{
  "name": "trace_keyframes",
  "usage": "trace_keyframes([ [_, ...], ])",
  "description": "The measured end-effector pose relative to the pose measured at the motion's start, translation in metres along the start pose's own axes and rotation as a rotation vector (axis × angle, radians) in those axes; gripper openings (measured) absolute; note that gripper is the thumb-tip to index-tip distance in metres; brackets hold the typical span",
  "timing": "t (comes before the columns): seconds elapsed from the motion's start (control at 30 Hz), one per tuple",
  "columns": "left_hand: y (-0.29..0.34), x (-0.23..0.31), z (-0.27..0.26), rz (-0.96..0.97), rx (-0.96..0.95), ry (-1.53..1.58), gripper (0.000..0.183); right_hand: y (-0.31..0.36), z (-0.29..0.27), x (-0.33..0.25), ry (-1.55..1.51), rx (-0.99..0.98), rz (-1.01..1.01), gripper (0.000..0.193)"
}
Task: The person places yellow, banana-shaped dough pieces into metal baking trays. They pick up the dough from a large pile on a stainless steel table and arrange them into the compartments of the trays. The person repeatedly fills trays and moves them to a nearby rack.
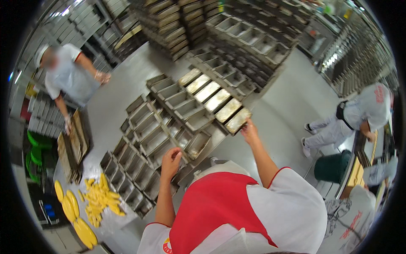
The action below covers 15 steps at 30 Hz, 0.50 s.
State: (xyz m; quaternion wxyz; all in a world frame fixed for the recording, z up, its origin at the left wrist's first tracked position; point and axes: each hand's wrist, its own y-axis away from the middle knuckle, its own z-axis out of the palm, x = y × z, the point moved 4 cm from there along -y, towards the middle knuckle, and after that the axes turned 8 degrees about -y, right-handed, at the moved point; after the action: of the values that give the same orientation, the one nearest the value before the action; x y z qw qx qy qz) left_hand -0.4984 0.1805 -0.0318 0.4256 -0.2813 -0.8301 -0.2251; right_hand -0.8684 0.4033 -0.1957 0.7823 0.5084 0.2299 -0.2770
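My right hand (249, 128) grips the upturned pan set (218, 100) by its near end, probably to steady the long row. Left of that set, my left hand (170, 164) hangs half-open, apparently empty, near open pans (155, 141) seemingly stacked to save tabletop (127, 80) space.

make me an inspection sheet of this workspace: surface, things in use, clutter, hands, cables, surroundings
Surface: grey table, partly covered by pans.
Things: upturned pan strip beside open pans.
Clutter: yellow pieces at the table's left.
Hands: right hand holds the upturned strip's near end; left hand is over the open pans, fingers curled.
Cables: nothing seen.
Surroundings: stacked pans, green bin, co-worker across the table.
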Motion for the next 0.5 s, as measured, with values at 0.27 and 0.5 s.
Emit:
trace_keyframes([
  [0.27, -0.026, 0.024, 0.015, 0.153, -0.057, 0.006, 0.023, 0.009, 0.050, -0.010, -0.349, 0.038, 0.101, 0.051],
  [0.5, -0.017, 0.018, 0.007, 0.146, -0.091, -0.013, 0.023, 0.139, 0.078, -0.043, 0.074, -0.053, -0.645, 0.061],
])
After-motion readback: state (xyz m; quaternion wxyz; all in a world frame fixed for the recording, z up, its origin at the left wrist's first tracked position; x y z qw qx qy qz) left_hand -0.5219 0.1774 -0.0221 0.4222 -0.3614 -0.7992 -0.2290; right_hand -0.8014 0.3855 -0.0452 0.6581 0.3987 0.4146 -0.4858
